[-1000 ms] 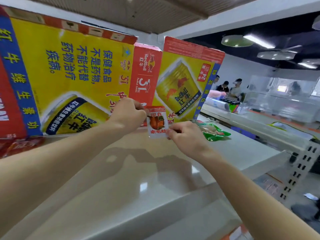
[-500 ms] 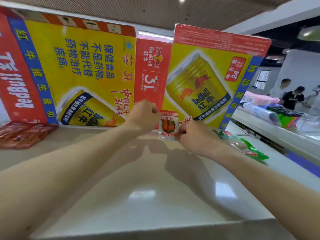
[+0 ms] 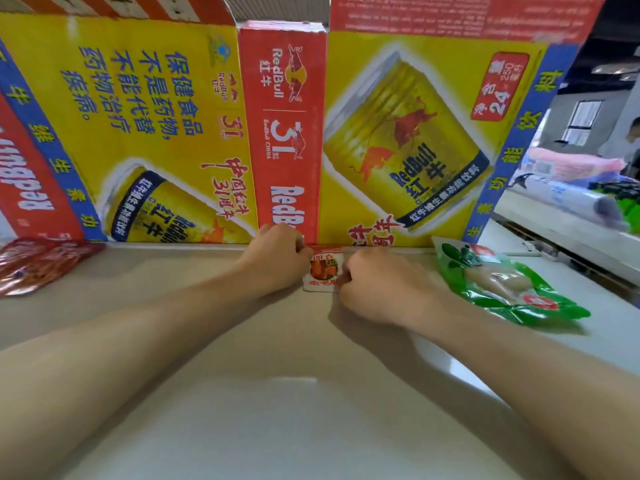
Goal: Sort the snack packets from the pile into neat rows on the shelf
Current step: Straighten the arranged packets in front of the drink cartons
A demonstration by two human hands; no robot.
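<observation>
1. Pinching small packet (image 3: 323, 270) from both sides: left hand (image 3: 277, 258) at upper left edge, right hand (image 3: 377, 289) at lower right corner, fingers of both curled
2. Held low on shelf (image 3: 277, 393), at foot of carton wall (image 3: 398, 133); touching wall or not, cannot tell
3. Just right of right hand, green packet (image 3: 502, 282) lying flat; far left, red packets (image 3: 38, 261) near wall
4. Closing off shelf's back: carton wall, upright
</observation>
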